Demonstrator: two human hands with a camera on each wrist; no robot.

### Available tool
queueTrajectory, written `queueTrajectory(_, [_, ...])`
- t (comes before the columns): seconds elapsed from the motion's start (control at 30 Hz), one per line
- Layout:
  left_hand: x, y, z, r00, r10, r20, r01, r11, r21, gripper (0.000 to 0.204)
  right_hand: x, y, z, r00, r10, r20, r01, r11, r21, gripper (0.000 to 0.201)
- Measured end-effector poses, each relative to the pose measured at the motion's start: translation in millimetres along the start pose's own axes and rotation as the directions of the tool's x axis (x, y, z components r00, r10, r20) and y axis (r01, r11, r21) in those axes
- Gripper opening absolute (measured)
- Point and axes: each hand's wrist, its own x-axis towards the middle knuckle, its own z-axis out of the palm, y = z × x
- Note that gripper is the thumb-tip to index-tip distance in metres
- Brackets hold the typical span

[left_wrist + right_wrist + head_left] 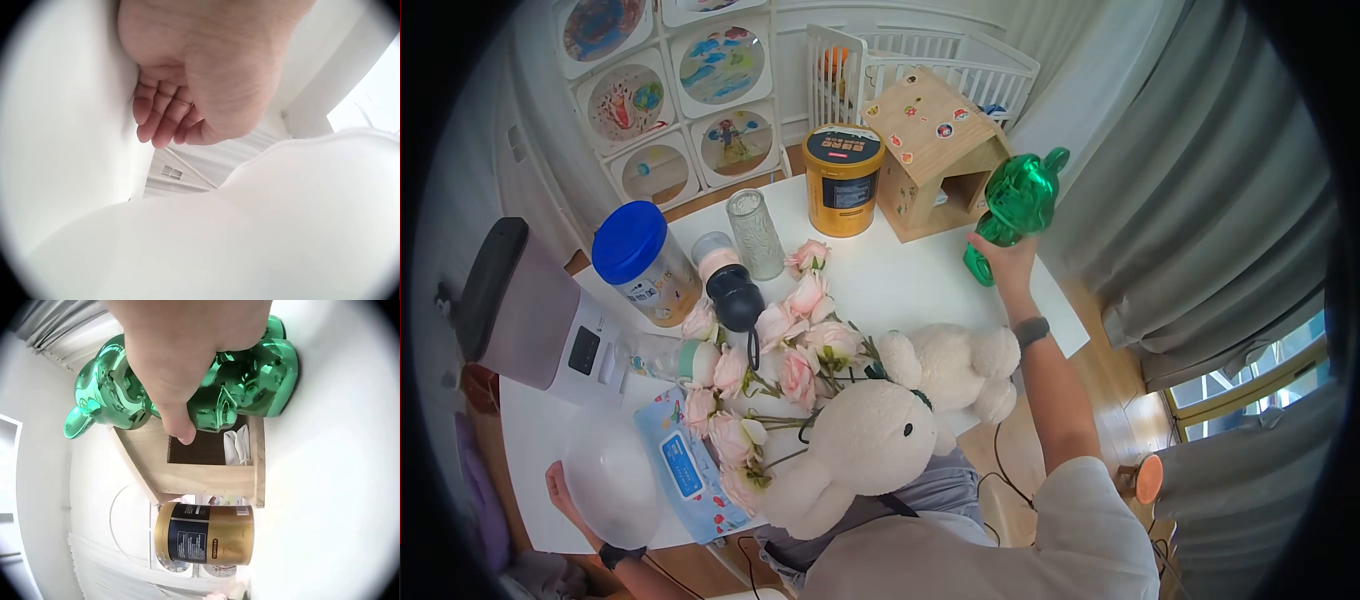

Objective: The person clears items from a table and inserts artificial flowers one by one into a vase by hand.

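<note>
My right hand (pixel 1012 265) grips a shiny green bear figurine (pixel 1022 198) round its body at the table's right side. In the right wrist view the thumb lies across the figurine (pixel 265 375), whose feet are right at the white tabletop. On the left, my left hand (pixel 570 497) is beside a whitish, rounded bowl-like thing (pixel 610 478) that partly covers it in the head view. The left wrist view shows that hand (pixel 200 75) with loosely bent fingers and nothing in them, next to a white surface. A white plush toy (pixel 870 445) lies at the table's front edge.
Behind the figurine stands a wooden house (pixel 930 130), with a gold can (pixel 843 185) beside it. A glass vase (pixel 755 235), blue-lidded jar (pixel 640 260), black-topped bottle (pixel 732 290), pink roses (pixel 798 375), wipes pack (pixel 685 465) and a boxy appliance (pixel 550 320) crowd the left half.
</note>
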Motion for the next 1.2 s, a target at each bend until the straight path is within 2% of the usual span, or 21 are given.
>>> queueTrajectory(0.03, [1,0,1,1.000,0.005,-0.001,-0.005,1.000,0.000,0.014,8,3,5,0.995,-0.081,-0.062,0.077,0.995,-0.069,0.093])
queueTrajectory(0.07, [-1,1,2,1.000,0.008,-0.004,-0.009,1.000,-0.004,0.014,13,7,10,0.986,-0.139,-0.096,0.134,0.989,-0.060,0.095])
queueTrajectory(0.27, [-3,2,4,1.000,0.005,-0.011,-0.005,1.000,0.012,0.015,13,11,9,0.983,-0.157,-0.093,0.143,0.980,-0.138,0.093])
queueTrajectory(0.37, [-2,1,4,1.000,0.018,-0.013,-0.018,1.000,0.009,0.015,13,8,7,0.990,-0.123,-0.066,0.115,0.988,-0.107,0.093])
queueTrajectory(0.5, [-8,8,8,0.999,0.009,-0.032,-0.009,1.000,-0.012,0.016,14,0,8,0.986,-0.154,-0.068,0.148,0.985,-0.089,0.092])
queueTrajectory(0.57, [-1,1,0,1.000,0.019,-0.021,-0.019,1.000,-0.002,0.017,14,-3,6,0.996,-0.091,-0.015,0.091,0.995,-0.033,0.090])
queueTrajectory(0.7, [-9,12,13,1.000,0.006,-0.031,-0.006,1.000,-0.007,0.018,10,13,-1,0.992,-0.122,-0.045,0.118,0.990,-0.076,0.087])
queueTrajectory(0.77, [-4,6,10,0.999,0.016,-0.028,-0.016,1.000,-0.019,0.018,1,31,-20,0.974,-0.216,-0.070,0.181,0.925,-0.333,0.084])
queueTrajectory(0.83, [-6,4,5,0.998,0.015,-0.059,-0.016,0.999,-0.032,0.018,-24,21,-48,0.996,-0.035,-0.084,0.005,0.945,-0.327,0.070])
queueTrajectory(0.9, [-7,9,8,0.998,0.040,-0.042,-0.039,0.999,0.036,0.017,-31,-11,-77,0.981,0.090,0.174,-0.102,0.993,0.065,0.053])
queueTrajectory(0.97, [-5,6,9,0.998,0.028,-0.056,-0.027,0.999,0.024,0.017,-34,-79,-88,0.888,0.044,0.459,-0.130,0.979,0.159,0.040])
queueTrajectory(1.0, [-5,5,7,0.999,0.032,-0.034,-0.032,0.999,0.012,0.018,-34,-125,-89,0.766,-0.095,0.636,0.047,0.995,0.092,0.043])
queueTrajectory(1.03, [-7,6,5,0.999,0.030,-0.027,-0.030,0.999,0.024,0.018,-36,-167,-85,0.593,-0.193,0.781,0.231,0.971,0.065,0.047])
queueTrajectory(1.1, [-7,7,8,0.999,0.026,-0.043,-0.027,1.000,-0.011,0.018,-54,-220,-61,0.351,-0.306,0.885,0.544,0.836,0.073,0.055])
queueTrajectory(1.13, [-6,6,8,0.999,0.035,-0.033,-0.035,0.999,-0.015,0.018,-68,-221,-50,0.364,-0.308,0.879,0.545,0.836,0.067,0.055])
queueTrajectory(1.2, [-3,3,3,0.999,0.013,-0.052,-0.014,1.000,-0.016,0.018,-93,-205,-33,0.171,-0.223,0.960,0.863,0.504,-0.037,0.058])
